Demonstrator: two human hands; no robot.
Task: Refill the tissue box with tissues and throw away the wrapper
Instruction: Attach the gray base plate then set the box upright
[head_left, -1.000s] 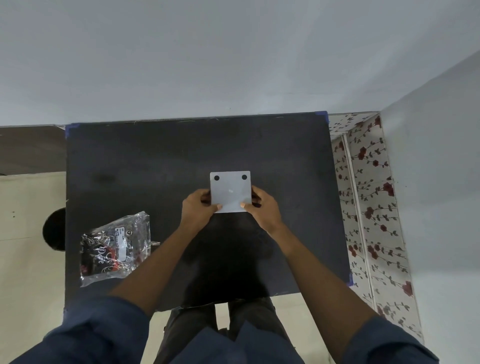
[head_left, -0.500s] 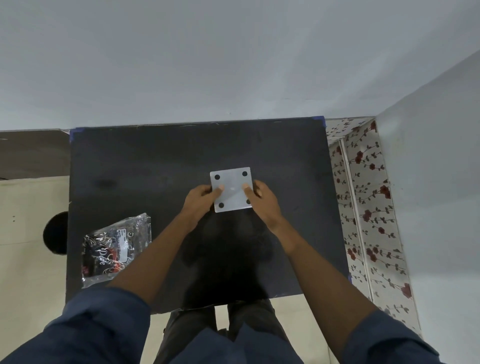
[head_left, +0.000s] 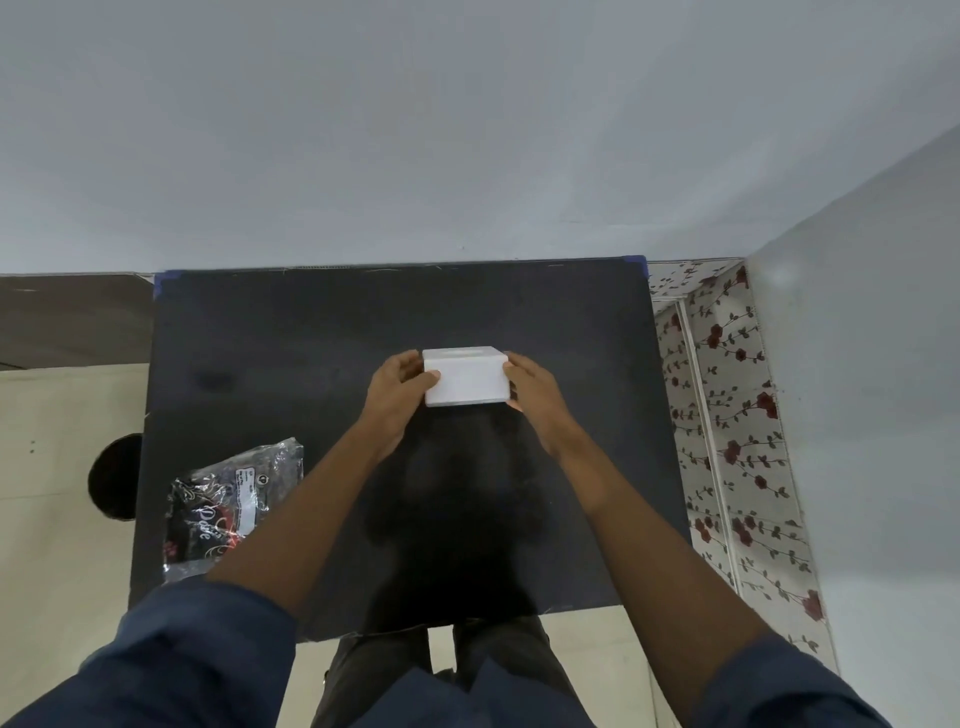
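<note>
A white tissue box (head_left: 466, 376) stands upright in the middle of the black table (head_left: 311, 338), its top slot facing up. My left hand (head_left: 397, 387) grips its left side and my right hand (head_left: 532, 392) grips its right side. A crumpled clear and black plastic wrapper (head_left: 228, 506) lies on the table near its front left corner, apart from both hands.
A grey wall runs behind the table and another stands at the right. Rose-patterned panels (head_left: 727, 415) fill the gap to the right of the table. A dark round object (head_left: 117, 475) sits on the beige floor left of the table.
Both hands have turned the box over: its underside with black dot feet faced me before, and now its side and top show. The wrapper has not moved.
</note>
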